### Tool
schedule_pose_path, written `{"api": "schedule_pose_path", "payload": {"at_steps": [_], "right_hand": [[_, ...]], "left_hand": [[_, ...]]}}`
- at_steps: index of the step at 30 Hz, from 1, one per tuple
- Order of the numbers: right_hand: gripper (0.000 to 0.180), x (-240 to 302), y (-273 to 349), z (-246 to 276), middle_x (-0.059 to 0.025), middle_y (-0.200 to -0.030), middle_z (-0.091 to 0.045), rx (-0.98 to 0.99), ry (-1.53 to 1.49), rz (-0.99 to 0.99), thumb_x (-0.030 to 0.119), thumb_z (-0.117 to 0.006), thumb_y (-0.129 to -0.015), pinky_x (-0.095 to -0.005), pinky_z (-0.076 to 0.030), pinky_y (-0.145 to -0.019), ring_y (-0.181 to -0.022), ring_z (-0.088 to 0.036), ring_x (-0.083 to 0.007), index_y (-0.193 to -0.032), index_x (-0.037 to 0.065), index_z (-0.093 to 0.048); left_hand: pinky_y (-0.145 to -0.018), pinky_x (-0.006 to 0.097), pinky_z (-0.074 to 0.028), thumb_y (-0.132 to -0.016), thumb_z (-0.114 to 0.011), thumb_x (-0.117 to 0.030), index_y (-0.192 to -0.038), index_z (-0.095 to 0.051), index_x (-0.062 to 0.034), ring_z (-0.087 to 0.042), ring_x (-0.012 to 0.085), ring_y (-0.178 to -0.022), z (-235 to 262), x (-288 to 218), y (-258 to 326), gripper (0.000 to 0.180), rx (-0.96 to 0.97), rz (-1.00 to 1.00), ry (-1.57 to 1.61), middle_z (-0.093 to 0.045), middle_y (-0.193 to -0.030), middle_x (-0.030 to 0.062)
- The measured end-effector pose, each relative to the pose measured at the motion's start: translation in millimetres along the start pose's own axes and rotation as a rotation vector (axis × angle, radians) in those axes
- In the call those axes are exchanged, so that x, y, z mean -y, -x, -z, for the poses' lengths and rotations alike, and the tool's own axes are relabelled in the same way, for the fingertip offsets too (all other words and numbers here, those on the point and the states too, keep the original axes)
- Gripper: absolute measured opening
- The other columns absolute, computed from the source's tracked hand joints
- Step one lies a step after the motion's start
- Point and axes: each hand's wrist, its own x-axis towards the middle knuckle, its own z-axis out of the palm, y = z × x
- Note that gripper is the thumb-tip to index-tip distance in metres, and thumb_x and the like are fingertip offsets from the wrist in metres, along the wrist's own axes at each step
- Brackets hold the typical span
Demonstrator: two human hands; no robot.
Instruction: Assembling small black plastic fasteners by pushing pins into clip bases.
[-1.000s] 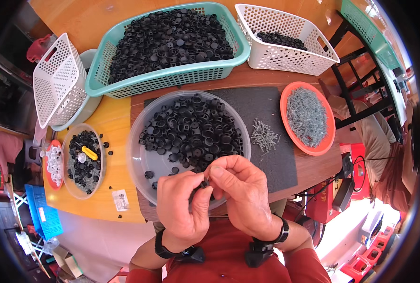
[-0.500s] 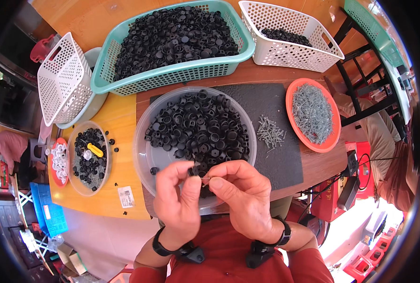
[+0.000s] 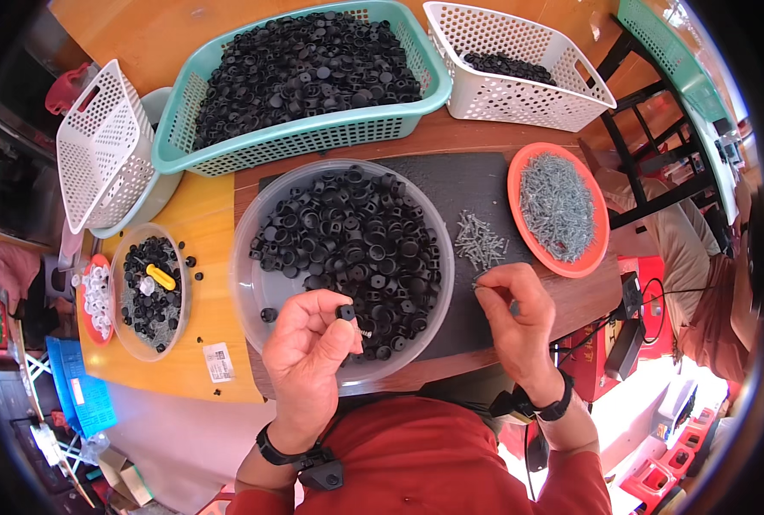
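My left hand (image 3: pixel 306 356) is closed over the near left part of a round clear tub (image 3: pixel 243 279). Between its thumb and forefinger it grips a small black plastic cap (image 3: pixel 345 312), and a metal screw (image 3: pixel 365 333) sticks out beside it. Similar black caps (image 3: pixel 369 236) fill much of the tub. My right hand (image 3: pixel 519 322) is at the near side of a loose pile of screws (image 3: pixel 482 242) on a black mat (image 3: pixel 451 184). Its thumb and forefinger are pinched together; whatever is between them is too small to make out.
An orange plate (image 3: pixel 602 232) heaped with screws stands right of the pile. Behind the tub are a green basket (image 3: pixel 305 137) full of black parts and a white basket (image 3: pixel 519 107). At left sit a white basket (image 3: pixel 99 163), a clear bowl (image 3: pixel 184 322) and a red dish (image 3: pixel 99 340).
My hands, earlier together over the tub's near edge, have parted. The right went rightward to the screw pile; the left stays at the tub with the black cap. The view shifted slightly.
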Motion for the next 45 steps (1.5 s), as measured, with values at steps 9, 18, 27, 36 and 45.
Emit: {"api": "schedule_pose_path", "payload": {"at_steps": [9,18,27,36,45], "right_hand": [[0.028,10.7,-3.1,6.9,-0.0139,-0.085,-0.056,0.064,0.336,0.342,-0.007,-0.067,-0.064,-0.0378,-0.044,-0.061,-0.071,-0.053,-0.031,-0.09,0.001,-0.06],[0.033,54.8,3.9,-38.0,-0.0133,-0.08,-0.057,0.124,-0.123,0.547,-0.005,-0.072,-0.061,-0.0324,-0.045,-0.052,-0.063,-0.053,-0.0257,-0.091,-0.004,-0.061],[0.022,66.8,-5.1,-27.8,-0.0108,-0.075,-0.062,0.132,-0.281,0.345,-0.01,-0.069,-0.065,-0.0284,-0.043,-0.052,-0.06,-0.055,-0.0218,-0.085,-0.003,-0.061],[0.02,60.2,-2.1,-39.4,-0.0104,-0.074,-0.062,0.114,-0.278,0.347,-0.009,-0.068,-0.066,-0.0289,-0.043,-0.052,-0.06,-0.055,-0.0209,-0.083,-0.002,-0.061],[0.02,61.1,1.2,-40.8,-0.0099,-0.074,-0.061,0.112,-0.256,0.326,-0.008,-0.068,-0.067,-0.0298,-0.044,-0.051,-0.06,-0.055,-0.0226,-0.084,-0.001,-0.06]], "left_hand": [[-0.063,0.03,-0.047,-0.086,-0.063,-0.01,-0.101,-0.052,0.0018,-0.053,0.0109,-0.066,-1.5,2.6,-0.8,0.022,0.07,0.09,0.093,-0.056,-0.079,0.0049],[-0.066,0.023,-0.045,-0.084,-0.067,-0.013,-0.101,-0.052,0.0016,-0.055,0.0105,-0.074,-13.3,-6.7,4.0,0.027,0.098,0.163,0.144,-0.058,-0.082,0.0044],[-0.07,0.023,-0.048,-0.087,-0.064,-0.014,-0.104,-0.053,0.004,-0.056,0.0108,-0.076,5.4,1.7,4.3,0.027,0.256,0.143,0.225,-0.059,-0.087,0.0064],[-0.07,0.023,-0.049,-0.088,-0.062,-0.015,-0.106,-0.054,0.0042,-0.057,0.0107,-0.078,4.9,-1.5,8.9,0.027,0.253,0.1,0.099,-0.058,-0.089,0.0057],[-0.073,0.023,-0.05,-0.088,-0.062,-0.016,-0.107,-0.054,0.0034,-0.058,0.0097,-0.08,7.0,-0.4,10.8,0.028,0.244,0.105,0.046,-0.059,-0.09,0.0049]]}}
